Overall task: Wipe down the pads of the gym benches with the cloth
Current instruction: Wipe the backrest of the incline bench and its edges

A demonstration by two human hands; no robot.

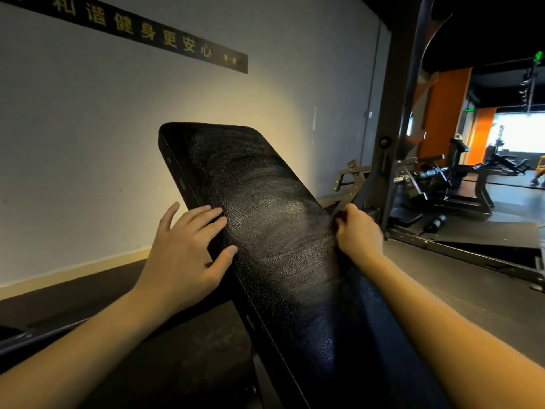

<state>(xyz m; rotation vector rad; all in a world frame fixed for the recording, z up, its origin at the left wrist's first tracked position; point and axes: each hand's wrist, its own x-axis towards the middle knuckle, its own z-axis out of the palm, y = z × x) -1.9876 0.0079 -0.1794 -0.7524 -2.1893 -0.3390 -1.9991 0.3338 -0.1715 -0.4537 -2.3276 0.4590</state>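
A long black bench pad [265,202] slopes up and away from me, with pale curved wipe streaks across its textured surface. My left hand [188,249] rests on the pad's left edge, its fingers straight and spread and the fingertips on the top face. At the right edge, my right hand [358,231] is curled into a fist against the side of the pad. It grips a dark cloth [336,224], of which only a small bit shows by the fingers.
A grey wall with a black lettered strip [165,36] stands close behind the pad. A dark steel rack upright [395,143] rises at the right, with other gym machines [460,178] beyond it. Dark rubber floor [191,349] lies below on the left.
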